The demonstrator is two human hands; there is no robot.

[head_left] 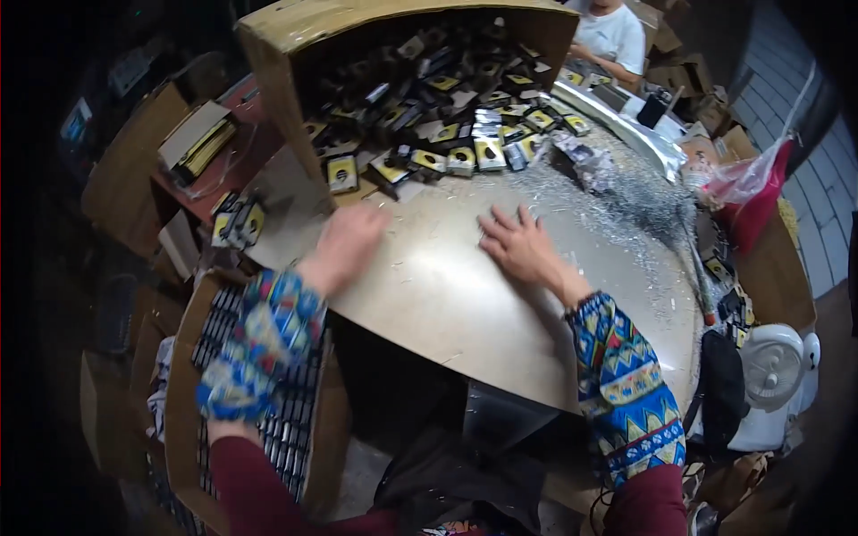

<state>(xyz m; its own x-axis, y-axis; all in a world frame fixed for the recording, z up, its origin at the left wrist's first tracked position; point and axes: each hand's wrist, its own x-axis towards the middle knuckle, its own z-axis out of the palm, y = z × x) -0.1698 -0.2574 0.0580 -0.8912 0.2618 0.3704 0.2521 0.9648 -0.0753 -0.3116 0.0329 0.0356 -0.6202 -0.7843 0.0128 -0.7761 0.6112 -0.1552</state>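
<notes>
Now left hand (350, 243) blurred, grip unclear, near tabletop (447, 295) far-left edge; right hand (518, 247) flat, fingers spread, empty. Small carded packs (447, 134) probably light, stiff; pinch by edges.

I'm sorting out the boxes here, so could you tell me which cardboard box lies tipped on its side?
The big cardboard box at the table's far edge: its mouth faces the person, spilling small packets. The box beside the left arm stands upright.
</notes>
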